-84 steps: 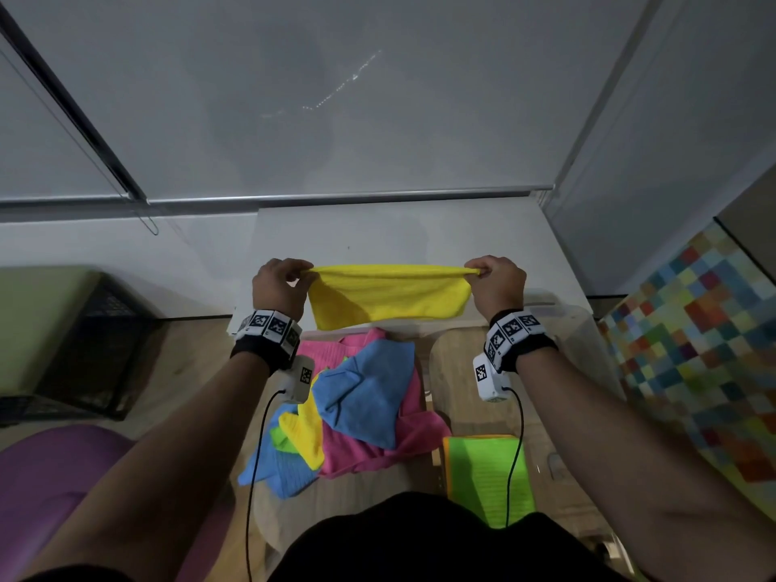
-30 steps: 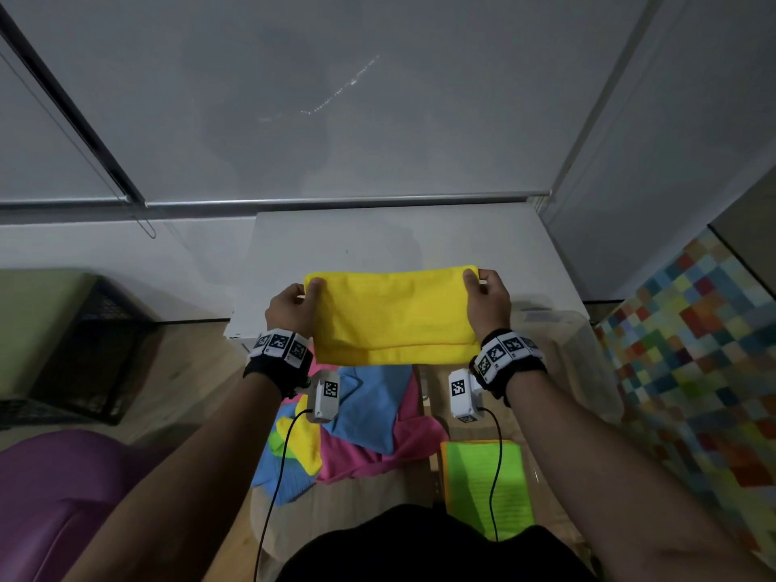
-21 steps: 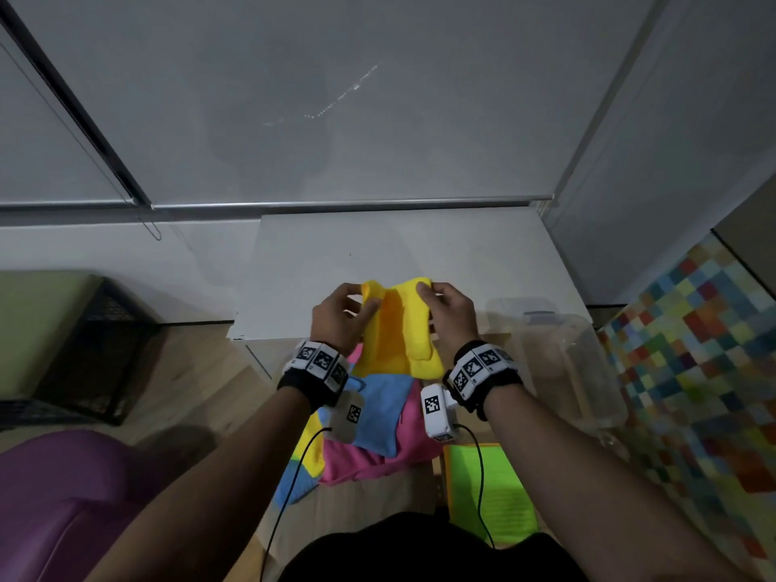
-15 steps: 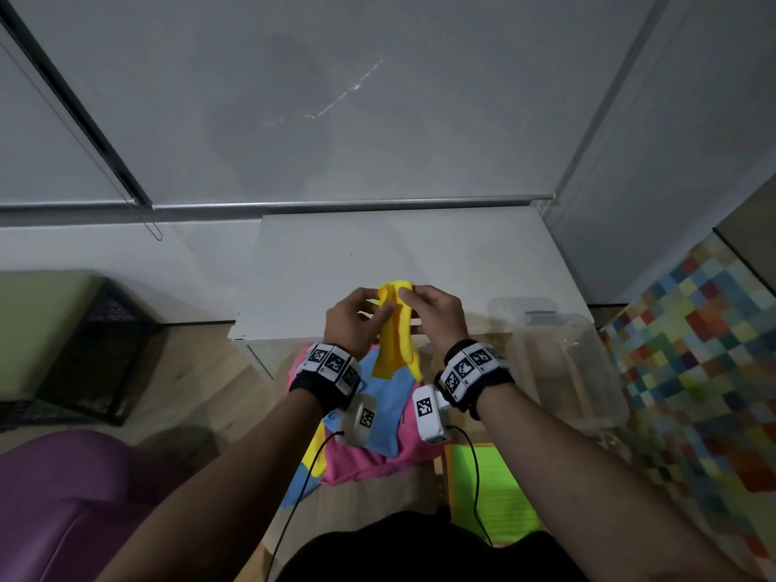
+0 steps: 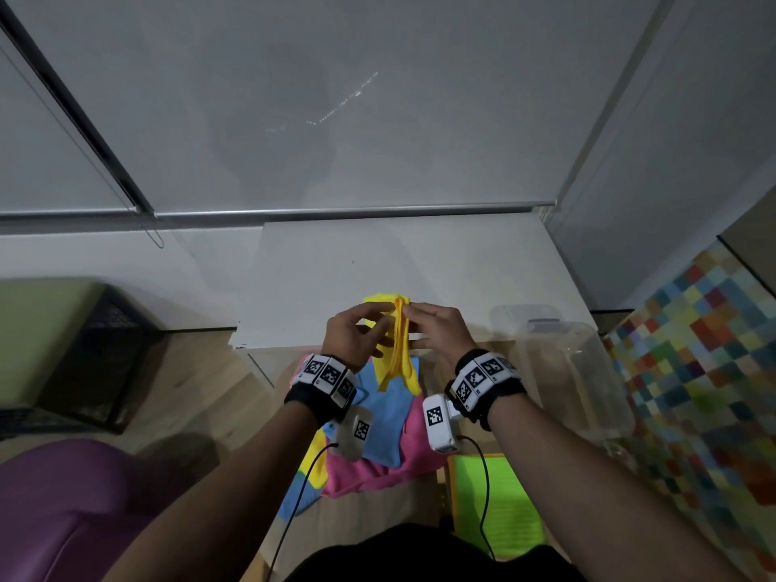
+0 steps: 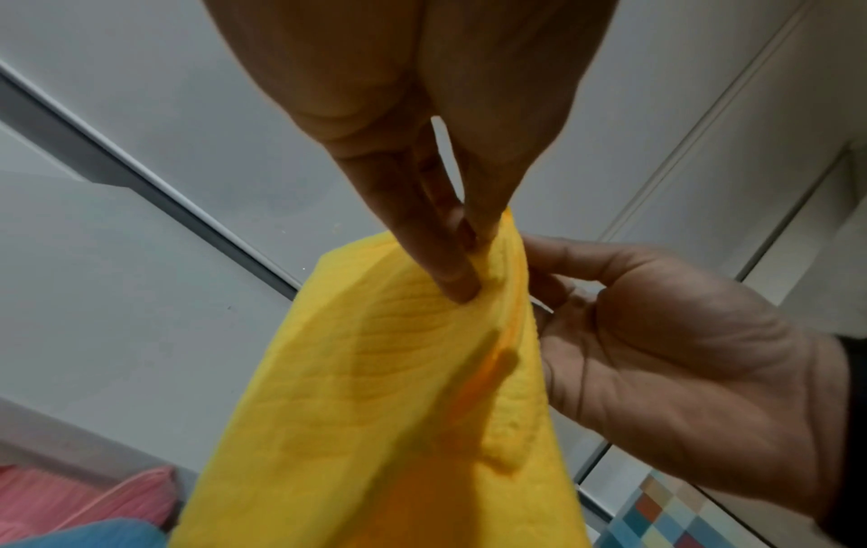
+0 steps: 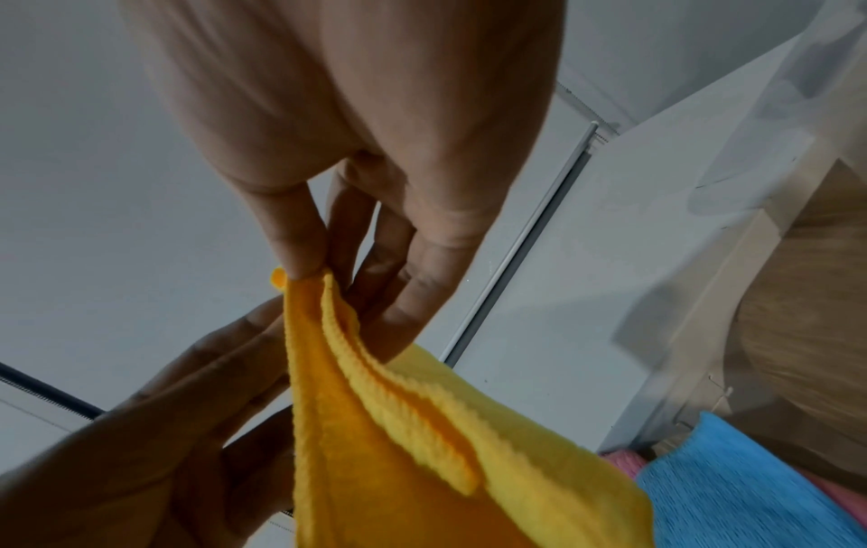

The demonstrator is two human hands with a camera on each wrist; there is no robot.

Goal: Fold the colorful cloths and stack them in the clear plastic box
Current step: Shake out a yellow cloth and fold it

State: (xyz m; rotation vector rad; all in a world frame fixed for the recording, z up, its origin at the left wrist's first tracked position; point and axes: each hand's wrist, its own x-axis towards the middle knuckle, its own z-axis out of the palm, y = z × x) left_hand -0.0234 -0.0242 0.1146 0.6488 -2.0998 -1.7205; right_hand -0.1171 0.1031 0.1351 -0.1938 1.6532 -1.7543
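Head view: left hand (image 5: pixel 357 336) and right hand (image 5: pixel 436 329) pinch yellow cloth (image 5: pixel 397 350) between fingertips, halves together, mid-air over desk (image 5: pixel 378 262). Second fold underway. Next: flatten, drop into box (image 5: pixel 562 371) at right.

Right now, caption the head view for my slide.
Both hands pinch the folded yellow cloth above the cloth pile, beside the clear box.
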